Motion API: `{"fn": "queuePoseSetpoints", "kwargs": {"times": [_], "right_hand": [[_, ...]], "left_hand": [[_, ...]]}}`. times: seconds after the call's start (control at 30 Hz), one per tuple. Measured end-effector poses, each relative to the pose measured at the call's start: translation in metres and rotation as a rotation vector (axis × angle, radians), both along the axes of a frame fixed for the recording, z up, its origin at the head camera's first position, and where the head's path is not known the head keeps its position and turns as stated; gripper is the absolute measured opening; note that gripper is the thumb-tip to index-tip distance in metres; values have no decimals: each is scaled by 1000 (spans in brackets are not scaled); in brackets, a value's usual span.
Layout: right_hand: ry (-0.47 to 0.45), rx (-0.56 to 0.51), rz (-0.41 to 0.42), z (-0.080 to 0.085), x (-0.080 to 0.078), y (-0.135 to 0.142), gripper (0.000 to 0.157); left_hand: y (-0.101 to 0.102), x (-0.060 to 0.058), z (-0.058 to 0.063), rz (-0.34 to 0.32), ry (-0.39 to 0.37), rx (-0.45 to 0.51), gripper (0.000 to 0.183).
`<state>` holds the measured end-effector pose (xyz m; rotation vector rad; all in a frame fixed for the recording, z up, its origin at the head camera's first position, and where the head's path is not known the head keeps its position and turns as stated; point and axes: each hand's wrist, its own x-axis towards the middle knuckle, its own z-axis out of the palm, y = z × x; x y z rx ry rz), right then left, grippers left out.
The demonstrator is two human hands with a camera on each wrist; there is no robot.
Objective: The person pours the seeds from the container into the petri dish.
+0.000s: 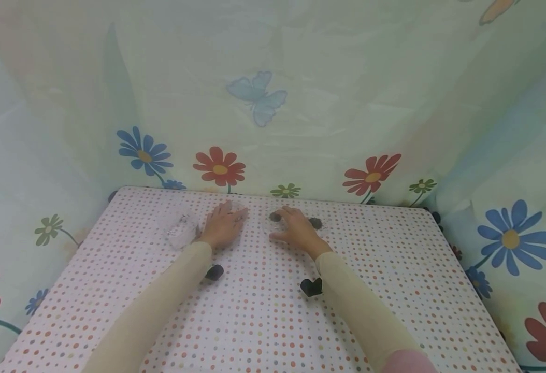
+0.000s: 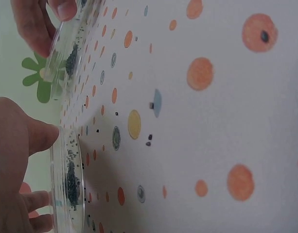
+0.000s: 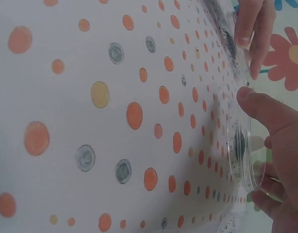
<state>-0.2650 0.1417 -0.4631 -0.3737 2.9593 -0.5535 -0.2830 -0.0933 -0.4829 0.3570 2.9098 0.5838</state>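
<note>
My left hand (image 1: 223,225) grips a clear round petri dish (image 2: 80,213) at its upper rim, thumb on one side and fingers on the other. Dark granules (image 2: 71,182) lie heaped inside it. A second clear petri dish (image 3: 232,155) is in the grasp of my right hand (image 1: 296,230), thumb and fingertips at the rim. Its dark granules (image 3: 239,141) show through the side. In the head view the hands cover much of both dishes. Left of my left hand lies another clear dish (image 1: 182,232) with fine specks.
A dotted cloth covers the table (image 1: 263,321), with a few stray dark granules (image 2: 149,141) on it. A dark clump (image 1: 315,223) shows just right of my right hand. Flowered sheeting (image 1: 329,119) hangs behind and at both sides. Black shapes (image 1: 311,286) sit by the forearms.
</note>
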Motion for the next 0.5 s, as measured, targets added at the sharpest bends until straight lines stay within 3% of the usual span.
{"fn": "queuePoseSetpoints", "kwargs": {"times": [0.5], "right_hand": [[36,20,5,-2,-7,-2,73]], "left_hand": [[-1,1,-1,-7,7,-13,48]]}}
